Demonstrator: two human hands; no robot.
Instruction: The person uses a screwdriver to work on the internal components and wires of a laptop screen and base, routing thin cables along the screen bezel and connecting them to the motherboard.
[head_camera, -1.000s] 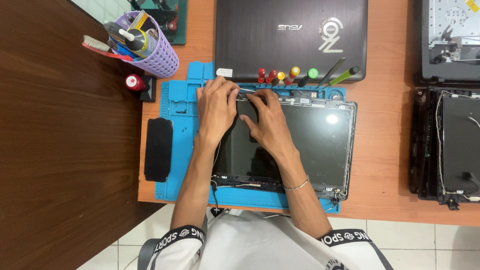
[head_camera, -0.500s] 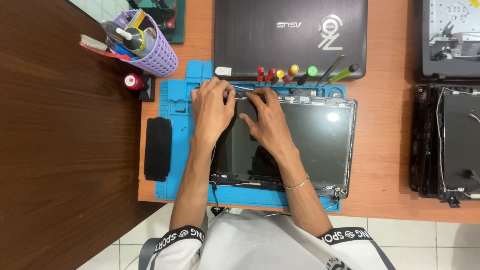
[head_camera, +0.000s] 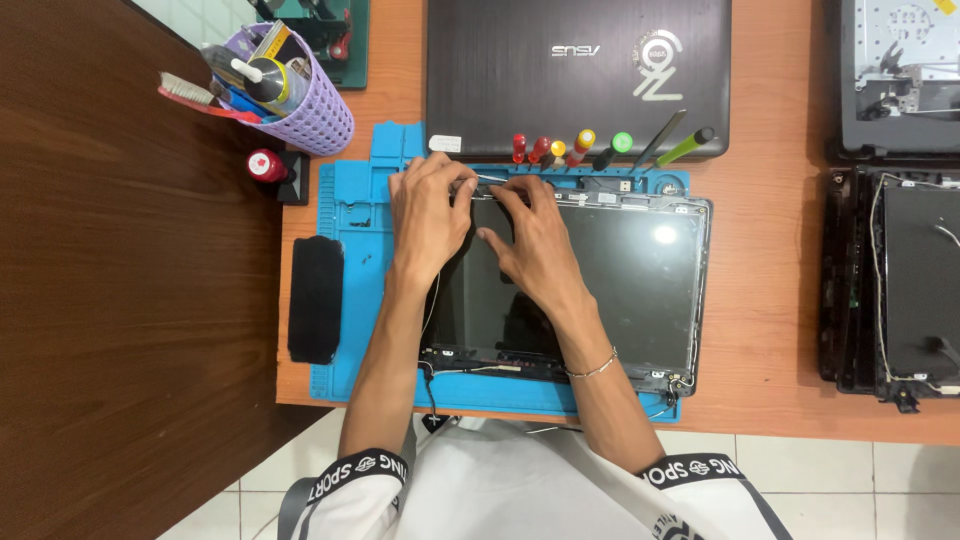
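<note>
- The left hand (head_camera: 428, 212) lies palm down on the far left corner of the bare laptop screen panel (head_camera: 590, 285), fingers curled and pressed close together on its top edge. Whether they pinch anything there I cannot tell.
- The right hand (head_camera: 535, 245) sits just beside it, fingers spread flat on the glass, fingertips at the same far edge, a thin bracelet (head_camera: 592, 369) on the wrist.
- The panel rests in its lid shell on the blue work mat (head_camera: 355, 235), in the middle of the orange table (head_camera: 770, 330).
- It looks thin, light and stiff but brittle, glossy enough to slip. I judge it best taken by the metal frame edges, not the glass face.
- Loose thin cables (head_camera: 660, 385) trail at the near edge.
- Just beyond the hands stands a row of coloured-handled screwdrivers (head_camera: 570, 150), then a closed dark laptop (head_camera: 578, 70).
- Far left is a purple tool basket (head_camera: 300, 95), and a black pad (head_camera: 315, 298) lies left of the mat.
</note>
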